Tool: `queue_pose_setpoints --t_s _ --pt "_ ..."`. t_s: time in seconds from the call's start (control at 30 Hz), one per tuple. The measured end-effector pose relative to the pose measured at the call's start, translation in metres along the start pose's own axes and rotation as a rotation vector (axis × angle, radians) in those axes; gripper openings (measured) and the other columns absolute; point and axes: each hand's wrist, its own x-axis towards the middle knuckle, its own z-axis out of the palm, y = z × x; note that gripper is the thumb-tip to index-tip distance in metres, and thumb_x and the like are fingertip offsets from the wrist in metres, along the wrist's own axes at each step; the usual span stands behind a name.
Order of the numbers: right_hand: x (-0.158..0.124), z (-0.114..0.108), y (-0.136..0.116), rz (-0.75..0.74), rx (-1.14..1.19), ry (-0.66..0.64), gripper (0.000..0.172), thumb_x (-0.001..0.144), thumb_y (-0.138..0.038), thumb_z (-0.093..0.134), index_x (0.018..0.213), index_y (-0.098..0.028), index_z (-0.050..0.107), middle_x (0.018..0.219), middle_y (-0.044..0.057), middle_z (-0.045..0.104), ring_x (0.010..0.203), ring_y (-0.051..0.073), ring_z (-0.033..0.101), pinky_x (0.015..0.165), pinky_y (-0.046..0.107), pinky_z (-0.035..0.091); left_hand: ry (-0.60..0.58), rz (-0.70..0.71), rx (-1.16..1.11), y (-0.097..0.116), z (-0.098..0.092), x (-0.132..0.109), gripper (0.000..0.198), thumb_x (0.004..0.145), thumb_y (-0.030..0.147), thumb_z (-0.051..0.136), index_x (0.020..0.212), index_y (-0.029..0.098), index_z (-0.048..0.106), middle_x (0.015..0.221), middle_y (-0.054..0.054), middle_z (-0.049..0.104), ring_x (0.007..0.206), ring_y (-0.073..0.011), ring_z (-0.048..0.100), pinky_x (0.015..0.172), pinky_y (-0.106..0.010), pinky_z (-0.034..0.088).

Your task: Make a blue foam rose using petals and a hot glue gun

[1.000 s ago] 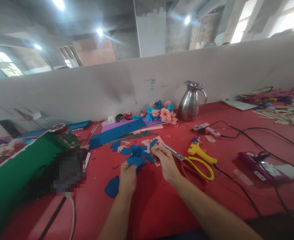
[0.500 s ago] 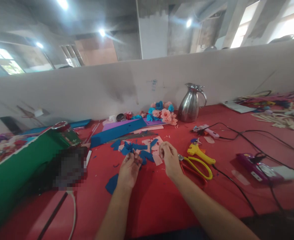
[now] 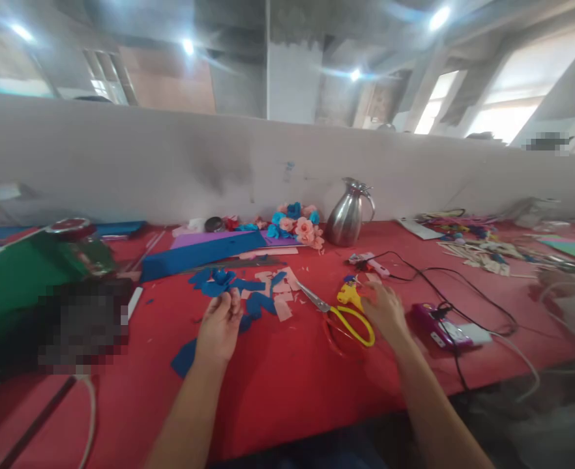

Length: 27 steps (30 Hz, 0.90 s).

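Observation:
My left hand (image 3: 219,332) is closed in a pinch, palm up, with a blue paper flower (image 3: 223,279) at its fingertips. Around that flower lie cut blue paper pieces (image 3: 261,303) and pink paper scraps (image 3: 283,307). On the right, my right hand (image 3: 386,311) is closed over the handle of a yellow hot glue gun (image 3: 349,294), whose front end shows past the fingers; the handle itself is hidden. Scissors (image 3: 351,322) with one yellow and one red handle lie between my hands, blades slightly apart.
Pink and blue paper flowers (image 3: 297,225) sit beside a steel jug (image 3: 347,215) near the partition. A blue paper strip (image 3: 202,254) lies at back left. Cables run around a purple power strip (image 3: 437,324) at right. A green box wall (image 3: 14,286) stands at left.
My right hand has moved right, past the scissors, onto the glue gun. My left hand keeps its pinch low over the scraps. The view has turned to the right.

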Motion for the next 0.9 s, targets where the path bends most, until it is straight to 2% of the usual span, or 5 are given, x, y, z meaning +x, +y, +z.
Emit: queue_pose_setpoints --t_s 0.1,0.27,0.4,0.6,0.9 --pt "-0.013 0.009 -0.027 -0.18 0.091 0.006 0.025 0.077 -0.021 0.049 0.096 -0.018 0.064 0.099 0.012 0.068 0.097 0.027 0.058 0.088 0.043 0.042 0.021 0.089 -0.05 0.0 0.001 -0.003 0.025 0.066 0.024 0.079 0.064 0.017 0.055 0.059 0.004 0.053 0.049 -0.0055 0.042 0.047 -0.017 0.037" --pt "-0.062 0.032 -0.11 -0.478 0.384 -0.391 0.024 0.081 -0.011 0.046 0.087 -0.02 0.067 0.088 0.007 0.071 0.087 0.022 0.061 0.083 0.035 0.046 -0.041 0.189 0.02 -0.001 0.004 -0.007 0.023 0.066 0.025 0.08 0.066 0.015 0.059 0.058 0.004 0.053 0.049 -0.0042 0.04 0.049 -0.017 0.034" --pt "-0.096 0.039 -0.156 -0.609 0.453 -0.606 0.027 0.083 -0.007 0.047 0.09 -0.021 0.069 0.088 0.004 0.071 0.087 0.02 0.061 0.082 0.032 0.045 0.01 0.19 -0.064 0.026 0.001 -0.009 0.025 0.064 0.027 0.081 0.067 0.017 0.058 0.06 0.004 0.054 0.048 -0.0044 0.04 0.049 -0.018 0.034" --pt "-0.118 0.046 -0.193 -0.664 0.338 -0.742 0.022 0.089 -0.015 0.05 0.088 -0.02 0.071 0.089 0.006 0.071 0.09 0.021 0.059 0.086 0.033 0.041 0.185 0.404 0.028 0.069 -0.039 -0.018 0.03 0.057 0.027 0.085 0.068 0.016 0.059 0.064 0.004 0.057 0.05 -0.0044 0.042 0.049 -0.018 0.034" --pt "-0.134 0.075 -0.245 -0.511 0.144 -0.735 0.023 0.084 -0.031 0.058 0.098 -0.017 0.069 0.1 0.01 0.069 0.1 0.028 0.053 0.085 0.038 0.038 0.327 0.576 0.145 0.065 -0.072 -0.037 0.029 0.058 0.034 0.083 0.069 0.016 0.063 0.06 0.005 0.055 0.051 -0.0039 0.041 0.05 -0.016 0.03"
